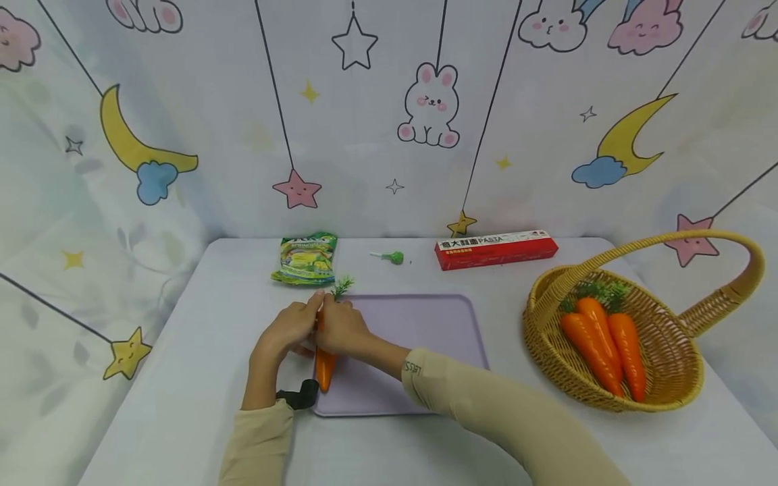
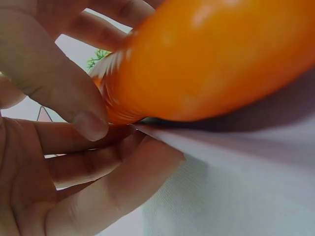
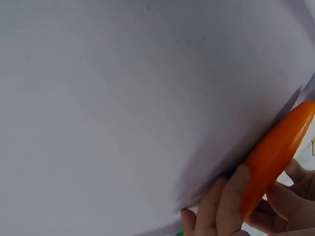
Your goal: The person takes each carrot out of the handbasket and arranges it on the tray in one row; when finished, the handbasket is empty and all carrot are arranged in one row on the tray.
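An orange toy carrot (image 1: 325,370) with a green leafy top (image 1: 343,287) lies along the left edge of a pale purple tray (image 1: 419,337). From above, my right hand (image 1: 343,327) grips the carrot's upper part; in the right wrist view its fingers (image 3: 231,201) curl against the orange side. Close by on the left, my left hand (image 1: 290,327) has its thumb and fingers at the carrot's leafy end. In the left wrist view, its lower fingers (image 2: 113,196) touch the tray's rim, beneath the carrot's wrinkled crown (image 2: 115,96). The hands partly hide the leafy end.
At the right stands a wicker basket (image 1: 547,344) with a tall handle and several carrots (image 1: 598,337) inside. Behind the tray lie a green snack bag (image 1: 306,260), a green lollipop (image 1: 396,257) and a red pasta box (image 1: 495,251). A patterned cloth hangs behind the white table.
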A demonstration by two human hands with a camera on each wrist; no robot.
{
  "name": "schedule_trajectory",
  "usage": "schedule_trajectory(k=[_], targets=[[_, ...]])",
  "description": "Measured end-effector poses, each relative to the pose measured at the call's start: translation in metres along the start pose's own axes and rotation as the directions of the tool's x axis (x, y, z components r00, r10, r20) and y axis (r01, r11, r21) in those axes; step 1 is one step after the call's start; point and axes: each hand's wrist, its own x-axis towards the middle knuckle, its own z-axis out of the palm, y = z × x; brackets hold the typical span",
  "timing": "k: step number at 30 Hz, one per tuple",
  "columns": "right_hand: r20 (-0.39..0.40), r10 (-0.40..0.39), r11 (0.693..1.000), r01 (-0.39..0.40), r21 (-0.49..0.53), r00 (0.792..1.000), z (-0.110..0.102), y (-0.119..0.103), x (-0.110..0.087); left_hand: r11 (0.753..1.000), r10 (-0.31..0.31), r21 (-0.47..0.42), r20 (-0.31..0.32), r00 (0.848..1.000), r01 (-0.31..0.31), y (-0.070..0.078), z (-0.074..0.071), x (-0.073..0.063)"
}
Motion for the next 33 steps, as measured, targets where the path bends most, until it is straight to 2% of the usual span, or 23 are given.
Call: schedule_trajectory(k=[5, 8, 13, 18, 26, 30, 33], targets=[[0.019, 0.007, 1.000, -0.007, -0.008, 1.000, -0.006, 0.007, -0.006, 1.000, -0.001, -0.003, 0.018, 1.000, 0.001, 0.000, 0.007, 0.002], [0.041, -0.005, 1.000, 0.006, -0.024, 0.999, -0.020, 0.010, -0.016, 1.000, -0.002, 0.000, 0.030, 1.000, 0.002, 0.000, 0.010, 0.003], [0.076, -0.046, 0.994, 0.053, -0.095, 0.996, -0.066, 0.016, -0.047, 1.000, -0.006, 0.020, 0.030, 1.000, 0.005, 0.000, 0.010, 0.002], [0.050, -0.054, 0.985, 0.061, -0.160, 0.997, -0.119, 0.030, -0.087, 0.998, -0.002, 0.056, 0.012, 1.000, 0.001, -0.002, 0.001, -0.001], [0.004, 0.029, 0.976, -0.027, -0.218, 1.000, -0.183, 0.084, -0.153, 0.998, -0.014, 0.059, 0.050, 0.999, 0.011, -0.009, -0.004, -0.003], [-0.001, 0.037, 0.972, -0.037, -0.233, 0.999, -0.210, 0.117, -0.190, 0.997, 0.005, 0.072, 0.077, 0.997, -0.010, -0.005, -0.006, -0.002], [0.024, 0.053, 0.971, -0.046, -0.234, 0.998, -0.228, 0.143, -0.218, 0.996, 0.018, 0.087, 0.101, 0.995, -0.027, 0.001, -0.004, 0.000]])
